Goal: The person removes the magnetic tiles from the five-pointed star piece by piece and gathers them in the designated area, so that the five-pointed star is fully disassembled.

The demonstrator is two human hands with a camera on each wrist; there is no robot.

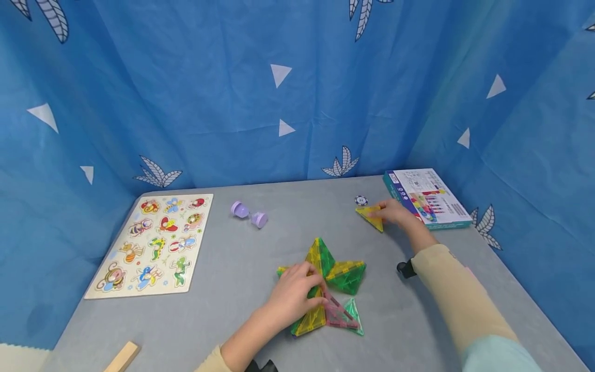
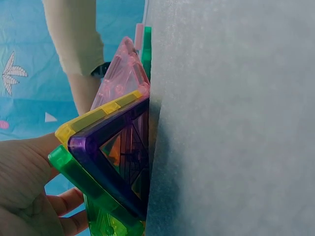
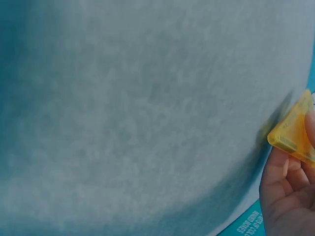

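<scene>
A star-shaped build of translucent magnetic tiles (image 1: 347, 273), mostly yellow and green, stands mid-table. My left hand (image 1: 292, 293) lies over its left part, with bent fingers and thumb holding the build. Toward the front right of the star sits a pink triangular tile (image 1: 338, 313), beside a teal-green tile (image 1: 354, 314). The left wrist view shows a purple tile edge (image 2: 91, 147) between yellow and green ones. Farther right, my right hand (image 1: 394, 213) pinches a yellow triangular tile (image 1: 371, 217); the right wrist view shows this tile (image 3: 291, 129) just off the table surface.
A wooden picture board (image 1: 151, 245) with insects lies at left. A small purple hourglass-shaped toy (image 1: 259, 219) is at the back. A chip-like disc (image 1: 360, 200) lies behind the yellow tile, near a flat box (image 1: 427, 194). A wooden block (image 1: 123, 356) lies front left.
</scene>
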